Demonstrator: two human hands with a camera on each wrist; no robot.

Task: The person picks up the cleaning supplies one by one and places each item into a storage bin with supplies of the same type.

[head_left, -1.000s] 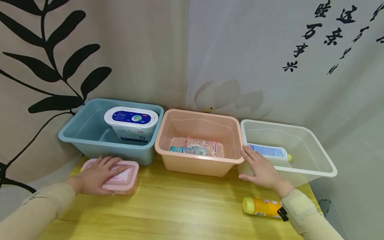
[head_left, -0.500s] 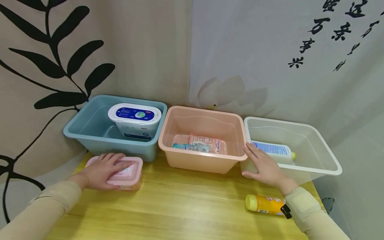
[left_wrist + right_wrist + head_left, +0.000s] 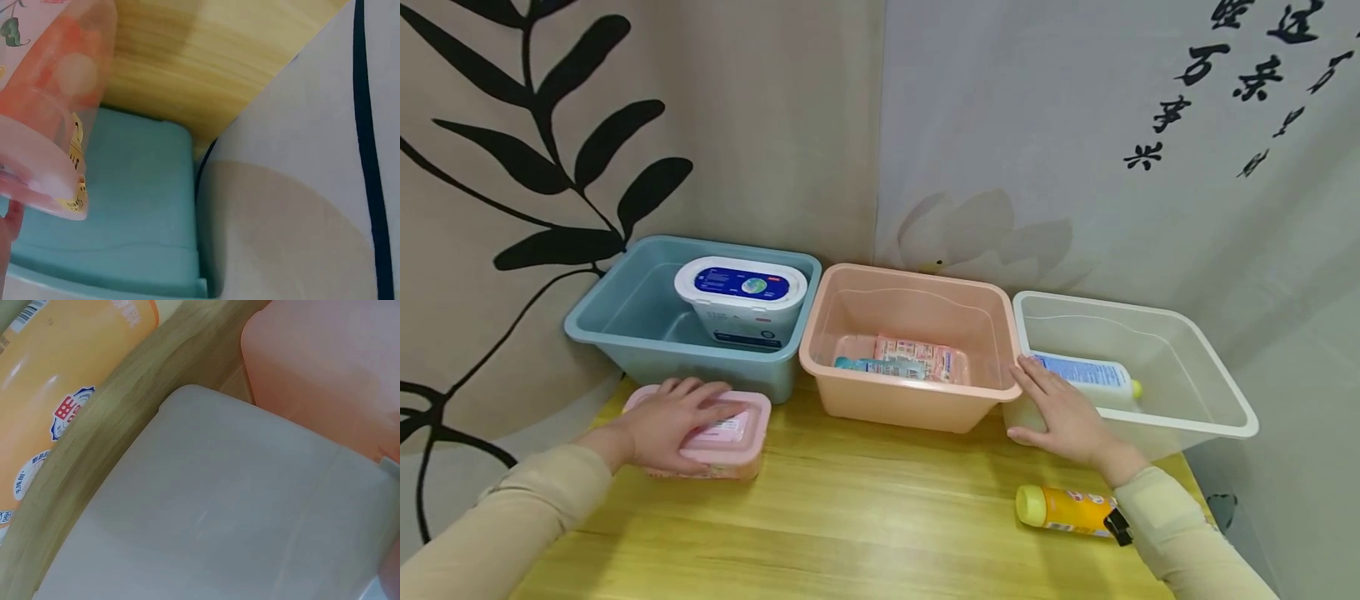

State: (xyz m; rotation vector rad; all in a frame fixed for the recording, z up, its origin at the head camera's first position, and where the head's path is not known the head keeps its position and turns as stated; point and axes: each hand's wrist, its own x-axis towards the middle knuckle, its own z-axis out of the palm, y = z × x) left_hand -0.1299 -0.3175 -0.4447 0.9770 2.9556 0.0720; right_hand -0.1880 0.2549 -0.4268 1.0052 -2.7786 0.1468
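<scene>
My left hand (image 3: pixel 666 425) spans a pink-lidded plastic box (image 3: pixel 741 442), gripping it with the fingers across the lid to its back edge and the thumb by the front side. The box is in front of the blue bin (image 3: pixel 681 354); in the left wrist view its clear wall (image 3: pixel 94 69) shows orange-red contents, and a fingertip (image 3: pixel 14 219) at the lid's edge. My right hand (image 3: pixel 1063 417) rests with fairly straight fingers at the front left corner of the white bin (image 3: pixel 1195 429). Inside that bin lies a white bottle (image 3: pixel 1086 375) with a blue label.
A peach bin (image 3: pixel 895 400) stands in the middle, holding a pink printed packet (image 3: pixel 936 357) and a blue tube (image 3: pixel 880 367). A white tub (image 3: pixel 741 304) sits in the blue bin. An orange bottle (image 3: pixel 1067 510) lies on the wooden table (image 3: pixel 865 517) under my right wrist. Curtains hang behind.
My left hand and the pink-lidded box have shifted slightly to the right relative to the bins. My right hand stays at the white bin's corner. The head view has moved a little.
</scene>
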